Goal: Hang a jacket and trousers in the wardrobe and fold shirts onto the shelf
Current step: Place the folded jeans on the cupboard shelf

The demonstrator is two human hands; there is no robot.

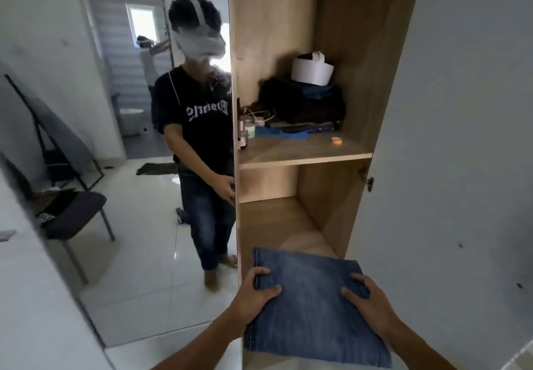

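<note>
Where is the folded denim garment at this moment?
In the head view the folded denim garment is at bottom centre, held between the left hand and right hand at the front of the wardrobe's lower compartment.

Folded jeans (311,306) underside hidden

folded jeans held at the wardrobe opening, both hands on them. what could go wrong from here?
1. The folded jeans are gripped only at their side edges by the left hand and right hand; the unsupported far end could sag and unfold.
2. The upper shelf already holds a clothes pile and cables; jeans pushed in there might snag or knock the small round item.
3. The lower compartment is narrow; the jeans could catch its wall.
</note>
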